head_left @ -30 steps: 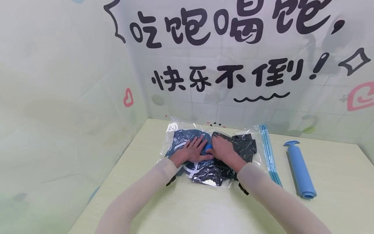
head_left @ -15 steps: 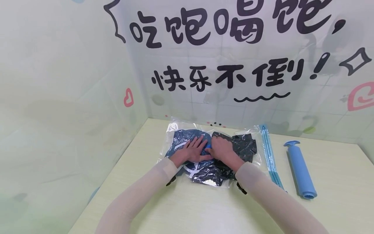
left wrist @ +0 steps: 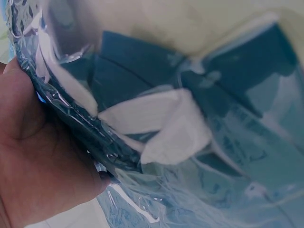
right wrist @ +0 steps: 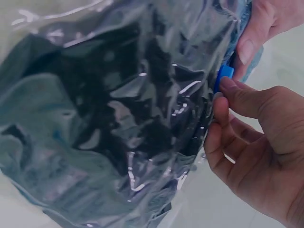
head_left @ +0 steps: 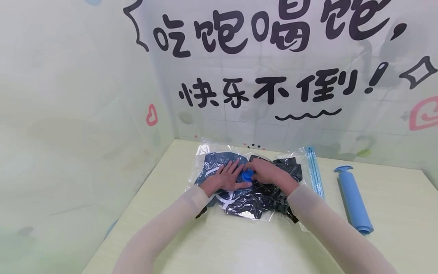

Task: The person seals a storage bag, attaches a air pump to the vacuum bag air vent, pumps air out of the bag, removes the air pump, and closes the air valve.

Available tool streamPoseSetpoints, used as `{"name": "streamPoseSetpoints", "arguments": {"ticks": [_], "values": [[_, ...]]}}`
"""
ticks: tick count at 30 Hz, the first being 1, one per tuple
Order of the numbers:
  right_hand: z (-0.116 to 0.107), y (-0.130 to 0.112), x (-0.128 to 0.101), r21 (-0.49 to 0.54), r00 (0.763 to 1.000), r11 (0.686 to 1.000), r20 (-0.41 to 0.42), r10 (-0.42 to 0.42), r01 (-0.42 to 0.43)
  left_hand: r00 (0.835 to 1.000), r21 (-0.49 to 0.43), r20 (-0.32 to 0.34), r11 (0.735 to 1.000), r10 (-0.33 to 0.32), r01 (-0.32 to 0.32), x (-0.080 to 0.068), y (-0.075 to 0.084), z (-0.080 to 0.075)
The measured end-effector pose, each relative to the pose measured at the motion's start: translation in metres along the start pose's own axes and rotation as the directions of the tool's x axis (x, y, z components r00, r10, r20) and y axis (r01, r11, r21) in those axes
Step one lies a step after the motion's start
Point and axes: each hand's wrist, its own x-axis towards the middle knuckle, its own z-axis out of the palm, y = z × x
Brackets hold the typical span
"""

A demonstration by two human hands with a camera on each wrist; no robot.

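A clear vacuum storage bag (head_left: pixel 202 148) with dark blue and black clothes inside lies flat on the table. Near its middle sits a round blue valve cap (head_left: pixel 248 175). My left hand (head_left: pixel 227 179) rests on the bag with fingers spread, just left of the cap. From the right, my right hand (head_left: pixel 268 172) pinches the cap's edge; in the right wrist view the thumb (right wrist: pixel 247 97) and bent fingers meet at the blue cap (right wrist: pixel 224 77). White trim on a garment (left wrist: pixel 175 126) shows through the plastic in the left wrist view.
On the right of the table (head_left: pixel 253 247) lies a blue hand pump (head_left: pixel 354 201) with its T-handle toward the wall. A blue zip strip (head_left: pixel 314 169) runs along the bag's right edge. Printed walls (head_left: pixel 239 125) stand behind and at the left.
My right hand has shifted slightly right and turned, so more of the blue cap shows. The right forearm has swung outward over the zip strip. My left hand stays put.
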Motion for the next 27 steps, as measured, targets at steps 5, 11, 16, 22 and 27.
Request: {"name": "streamPoseSetpoints", "arguments": {"ticks": [5, 11, 16, 22, 27], "values": [[0.003, -0.001, 0.003, -0.01, 0.999, 0.999, -0.006, 0.039, -0.039, 1.0, 0.004, 0.01, 1.0, -0.004, 0.004, 0.0, 0.0, 0.0], [0.005, -0.004, 0.005, -0.082, 0.997, 0.993, -0.006, 0.079, -0.079, 1.0, 0.007, 0.01, 1.0, -0.012, 0.012, 0.001, 0.0, 0.0], [0.006, -0.003, 0.003, -0.125, 0.997, 0.989, -0.014, 0.08, -0.081, 1.0, 0.003, 0.014, 1.0, -0.008, 0.008, 0.003, -0.001, 0.001], [0.009, 0.0, 0.002, -0.187, 0.998, 0.981, -0.045, 0.039, -0.047, 1.0, -0.005, 0.008, 1.0, 0.0, 0.0, 0.003, -0.001, 0.001], [0.013, -0.001, 0.003, -0.216, 0.996, 0.973, -0.068, 0.063, -0.076, 1.0, -0.014, -0.007, 1.0, 0.01, -0.01, -0.001, 0.0, 0.0]]}}
